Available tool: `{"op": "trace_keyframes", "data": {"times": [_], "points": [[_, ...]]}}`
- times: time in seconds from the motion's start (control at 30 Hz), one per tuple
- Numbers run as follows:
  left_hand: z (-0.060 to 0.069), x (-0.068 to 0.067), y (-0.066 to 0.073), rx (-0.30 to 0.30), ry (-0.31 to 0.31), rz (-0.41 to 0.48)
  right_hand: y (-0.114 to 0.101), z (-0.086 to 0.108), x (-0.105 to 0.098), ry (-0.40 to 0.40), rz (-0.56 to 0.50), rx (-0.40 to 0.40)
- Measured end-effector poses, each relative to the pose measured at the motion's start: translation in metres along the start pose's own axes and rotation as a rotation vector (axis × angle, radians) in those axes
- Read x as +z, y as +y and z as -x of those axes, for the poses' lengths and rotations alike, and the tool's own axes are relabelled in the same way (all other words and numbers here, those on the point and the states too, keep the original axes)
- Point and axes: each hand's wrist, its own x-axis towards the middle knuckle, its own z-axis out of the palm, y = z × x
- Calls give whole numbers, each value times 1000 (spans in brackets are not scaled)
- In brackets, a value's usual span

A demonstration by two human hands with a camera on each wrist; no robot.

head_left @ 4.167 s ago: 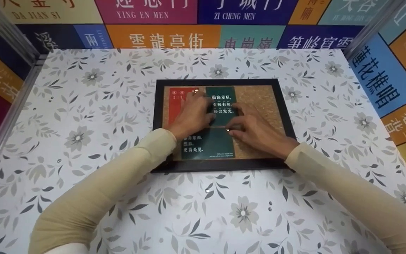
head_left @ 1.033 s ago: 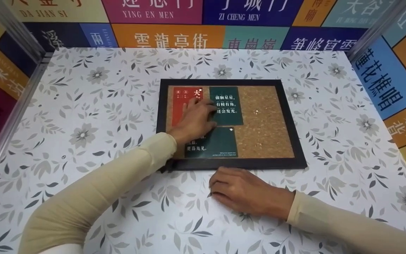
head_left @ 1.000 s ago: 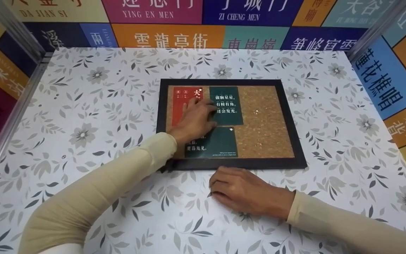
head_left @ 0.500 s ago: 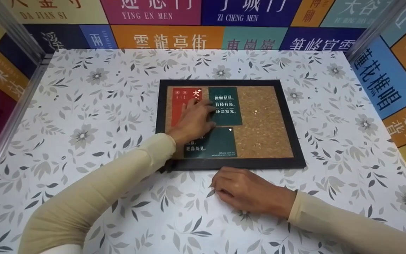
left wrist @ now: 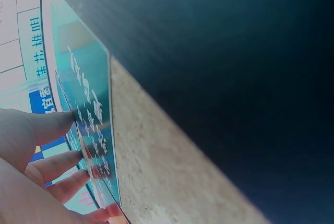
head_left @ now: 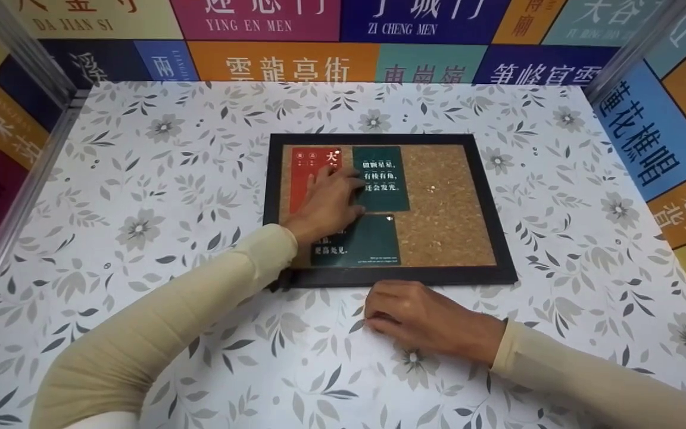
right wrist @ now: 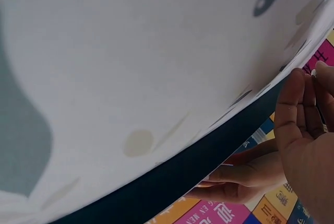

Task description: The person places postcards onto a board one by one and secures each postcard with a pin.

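A black-framed cork board (head_left: 450,208) lies on the table. On its left part are a red card (head_left: 299,179), an upper green card (head_left: 386,196) and a lower green card (head_left: 367,241). My left hand (head_left: 328,193) rests across the cards with fingers loosely spread, hiding parts of the red and lower green ones. Just in front of the frame's near edge is my right hand (head_left: 420,319), fingers curled. In the right wrist view, its thumb and fingers pinch a tiny whitish push pin (right wrist: 313,72). A pin (head_left: 389,218) sits at the lower green card's top right corner, another pin (head_left: 337,152) at the red card's.
Small shiny pieces (head_left: 432,188), too small to make out, lie on the cork at the right. The table (head_left: 200,357) has a white floral cover. Colourful panels with characters (head_left: 286,65) stand along its back and sides.
From above the board beside the green cards, my right hand has drawn back to the near edge, lately shifting slightly right. My left hand has come down from the red card's top corner.
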Motion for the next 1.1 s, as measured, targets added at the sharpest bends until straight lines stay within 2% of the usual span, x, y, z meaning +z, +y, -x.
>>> {"op": "trace_keyframes", "data": {"times": [0.17, 0.43, 0.87, 1.1], "points": [[1, -1, 0, 7, 2, 1, 2, 1, -2, -3, -42, 1], [1, 0, -2, 5, 0, 61, 6, 1, -2, 69, -62, -34], [2, -1, 0, 7, 3, 27, 13, 6, -11, 108, -64, 67], [1, -1, -1, 5, 1, 20, 19, 8, -20, 141, -19, 132]]}}
